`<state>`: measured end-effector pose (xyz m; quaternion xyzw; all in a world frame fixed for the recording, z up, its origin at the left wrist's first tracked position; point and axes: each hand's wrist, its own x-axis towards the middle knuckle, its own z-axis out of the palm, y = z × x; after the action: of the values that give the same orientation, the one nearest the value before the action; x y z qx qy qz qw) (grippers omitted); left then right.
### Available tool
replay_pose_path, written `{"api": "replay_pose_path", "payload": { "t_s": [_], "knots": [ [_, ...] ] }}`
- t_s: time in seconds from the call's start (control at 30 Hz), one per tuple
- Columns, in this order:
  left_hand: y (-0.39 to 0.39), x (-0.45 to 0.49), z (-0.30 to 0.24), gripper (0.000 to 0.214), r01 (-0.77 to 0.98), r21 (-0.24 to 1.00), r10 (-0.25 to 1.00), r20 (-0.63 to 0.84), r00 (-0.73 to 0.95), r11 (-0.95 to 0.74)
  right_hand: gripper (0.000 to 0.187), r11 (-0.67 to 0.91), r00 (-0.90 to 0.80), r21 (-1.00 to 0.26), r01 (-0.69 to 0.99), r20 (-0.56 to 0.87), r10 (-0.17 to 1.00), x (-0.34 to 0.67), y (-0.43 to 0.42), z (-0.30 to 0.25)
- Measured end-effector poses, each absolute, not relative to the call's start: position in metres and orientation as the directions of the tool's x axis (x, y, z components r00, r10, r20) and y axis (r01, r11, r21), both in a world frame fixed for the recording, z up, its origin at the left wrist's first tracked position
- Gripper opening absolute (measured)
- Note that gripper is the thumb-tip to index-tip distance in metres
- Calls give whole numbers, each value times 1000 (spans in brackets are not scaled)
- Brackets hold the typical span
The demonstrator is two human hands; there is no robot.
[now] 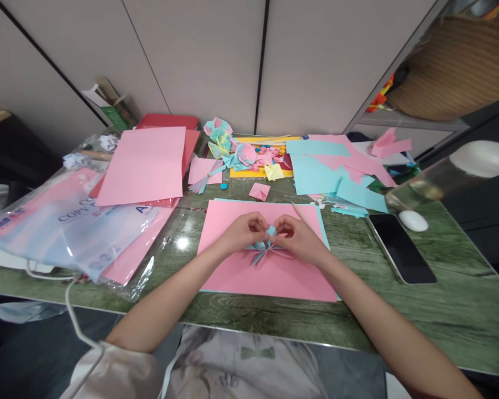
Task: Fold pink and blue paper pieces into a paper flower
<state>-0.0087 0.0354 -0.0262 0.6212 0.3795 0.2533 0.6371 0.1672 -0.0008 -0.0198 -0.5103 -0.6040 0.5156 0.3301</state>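
My left hand (249, 230) and my right hand (295, 235) meet over the middle of a pink paper sheet (237, 277), thumbs and forefingers pinched. Between them they grip a folded paper flower (259, 256), light blue with some pink, its thin pleats fanning out below the fingers. A small light-blue rounded piece (270, 230) shows at the fingertips. Fingers hide much of the flower's top. Under the pink sheet, light-blue paper shows along the edges. A thin wooden stick (297, 209) lies by my right hand.
Finished paper flowers (245, 155) and a yellow tray (261, 173) of small coloured pieces stand at the back. Blue paper sheets (316, 174), a phone (401, 249) and a clear bottle (432, 180) are on the right. Left lie pink paper (143, 166) and a plastic paper pack (79, 221).
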Motion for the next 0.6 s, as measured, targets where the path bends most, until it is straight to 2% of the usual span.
{"api": "replay_pose_path", "payload": {
  "t_s": [0.1,0.3,0.6],
  "knots": [
    [35,-8,-23,19,175,982,798,-161,581,71,18,-60,-246,-958,281,-132,960,168,1,-21],
    [31,-3,-13,14,164,978,821,-195,537,125,18,-107,-223,-957,268,-170,960,169,4,-25],
    [31,-4,-17,17,293,955,836,-204,509,54,18,-88,-250,-967,241,-149,957,171,4,-23]
  ]
}}
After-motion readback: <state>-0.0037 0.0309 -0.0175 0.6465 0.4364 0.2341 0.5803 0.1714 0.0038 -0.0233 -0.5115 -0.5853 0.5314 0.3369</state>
